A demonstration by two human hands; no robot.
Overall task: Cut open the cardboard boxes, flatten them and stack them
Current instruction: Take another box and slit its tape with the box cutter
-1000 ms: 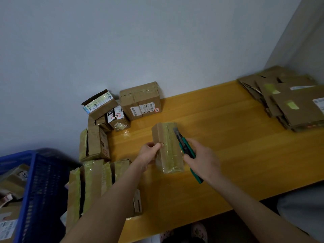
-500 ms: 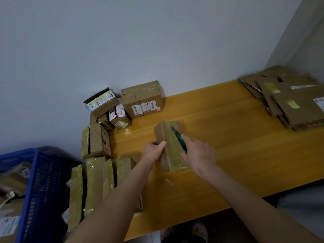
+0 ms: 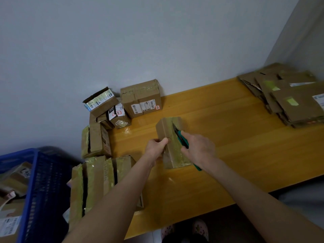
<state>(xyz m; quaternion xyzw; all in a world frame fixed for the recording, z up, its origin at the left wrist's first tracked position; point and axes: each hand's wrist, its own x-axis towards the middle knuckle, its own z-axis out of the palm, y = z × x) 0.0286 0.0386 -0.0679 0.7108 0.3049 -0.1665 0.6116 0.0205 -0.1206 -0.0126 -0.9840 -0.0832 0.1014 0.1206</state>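
While the left hand [image 3: 155, 150] grips the side of the taped box [image 3: 173, 155] lying mid-surface [image 3: 231, 137], the right hand [image 3: 199, 148] is clamped round a green utility knife [image 3: 183, 140], its blade on the tape of the top face. This box looks not yet opened. A stack of flattened cardboard [image 3: 296, 104] at the far right suggests much is done, though the other boxes [image 3: 98, 174] crowding the left are left to cut. Beyond the edge, a blue crate [image 3: 43, 190] holds more parcels [image 3: 15, 178].

Glossy-taped cardboard box [image 3: 172, 142] on varnished wooden table [image 3: 236, 142]
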